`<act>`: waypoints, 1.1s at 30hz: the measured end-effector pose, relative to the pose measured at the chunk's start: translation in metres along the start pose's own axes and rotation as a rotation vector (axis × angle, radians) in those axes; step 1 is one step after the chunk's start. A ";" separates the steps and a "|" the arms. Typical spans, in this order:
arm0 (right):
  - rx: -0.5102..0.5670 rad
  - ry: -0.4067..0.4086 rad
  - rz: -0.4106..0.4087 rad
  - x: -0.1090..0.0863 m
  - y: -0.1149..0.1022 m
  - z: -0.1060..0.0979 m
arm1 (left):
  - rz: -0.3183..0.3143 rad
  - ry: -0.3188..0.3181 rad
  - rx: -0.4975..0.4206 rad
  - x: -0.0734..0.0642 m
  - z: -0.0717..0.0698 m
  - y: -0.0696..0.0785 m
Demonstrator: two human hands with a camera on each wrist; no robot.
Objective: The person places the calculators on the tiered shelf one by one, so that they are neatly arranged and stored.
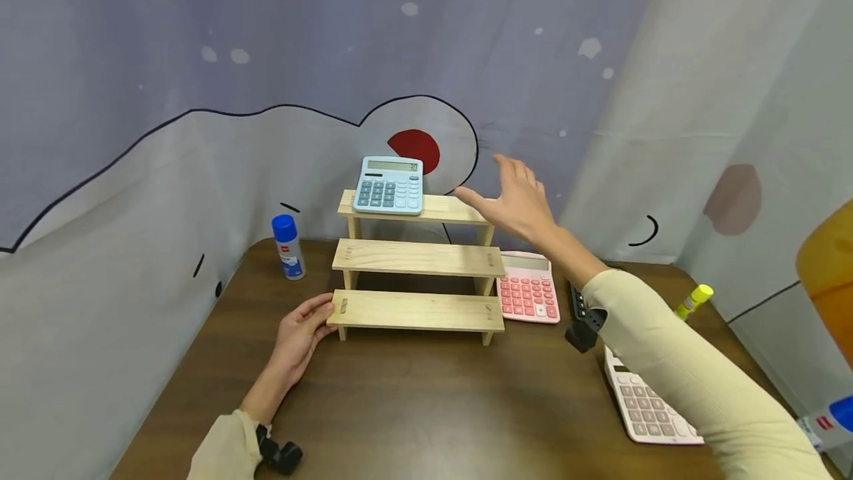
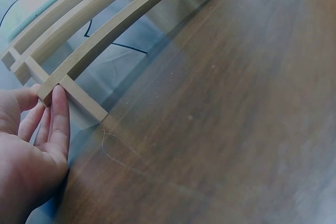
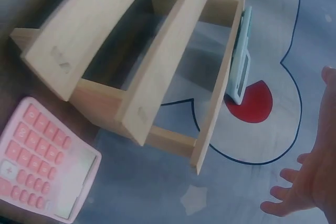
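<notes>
Only the head view shows the white calculator right of the rack on the tabletop, and the keys of the blue calculator on the top shelf. The left wrist view shows the left hand pinching the end of the bottom shelf; the right wrist view shows the right hand spread, gripping nothing, apart from the rack.

Head view: toward four o'clock, the right sleeve partly hides a black calculator and a white calculator; the edge cuts off a bottle. Right wrist view: the right hand is cropped at four o'clock.
</notes>
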State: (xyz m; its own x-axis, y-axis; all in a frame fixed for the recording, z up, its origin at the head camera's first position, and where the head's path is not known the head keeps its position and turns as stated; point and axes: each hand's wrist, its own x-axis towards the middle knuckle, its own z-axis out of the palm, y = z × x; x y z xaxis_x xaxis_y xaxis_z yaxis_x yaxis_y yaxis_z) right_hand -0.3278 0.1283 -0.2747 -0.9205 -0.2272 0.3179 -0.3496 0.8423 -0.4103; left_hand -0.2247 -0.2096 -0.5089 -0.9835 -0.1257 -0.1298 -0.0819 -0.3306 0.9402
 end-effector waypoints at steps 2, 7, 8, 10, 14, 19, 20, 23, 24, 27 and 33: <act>0.010 -0.009 -0.003 -0.006 0.003 0.000 | -0.006 0.002 0.002 0.000 -0.001 0.000; 0.026 -0.033 -0.015 -0.023 0.014 0.000 | -0.017 0.013 0.003 -0.001 0.000 -0.001; 0.027 -0.035 -0.019 -0.026 0.016 0.000 | -0.016 0.013 0.001 -0.001 0.000 -0.002; 0.029 -0.035 -0.022 -0.032 0.021 -0.001 | -0.012 0.013 0.000 0.000 0.001 -0.002; 0.025 -0.036 -0.010 -0.044 0.031 -0.003 | -0.015 0.012 -0.004 0.000 0.000 -0.001; 0.013 -0.053 0.038 -0.061 0.047 -0.005 | -0.020 0.012 -0.003 0.001 0.001 0.000; 0.016 -0.052 0.048 -0.065 0.050 -0.005 | -0.017 0.011 -0.002 0.001 0.001 0.000; 0.014 -0.053 0.076 -0.075 0.062 -0.008 | -0.012 0.007 -0.004 0.002 0.001 -0.001; 0.013 -0.052 0.086 -0.078 0.066 -0.009 | -0.013 0.007 -0.008 0.002 0.001 -0.001; 0.008 -0.049 0.111 -0.087 0.078 -0.013 | -0.018 0.009 -0.019 0.003 0.002 -0.002; 0.012 -0.022 0.151 -0.108 0.104 -0.012 | -0.020 0.016 -0.006 0.001 0.001 0.000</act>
State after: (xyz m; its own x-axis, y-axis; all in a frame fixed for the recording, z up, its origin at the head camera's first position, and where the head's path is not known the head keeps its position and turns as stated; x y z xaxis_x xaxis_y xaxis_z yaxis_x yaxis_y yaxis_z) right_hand -0.2624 0.2461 -0.3418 -0.9663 -0.1097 0.2330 -0.2093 0.8616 -0.4625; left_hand -0.2262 -0.2088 -0.5087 -0.9790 -0.1338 -0.1539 -0.1007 -0.3390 0.9354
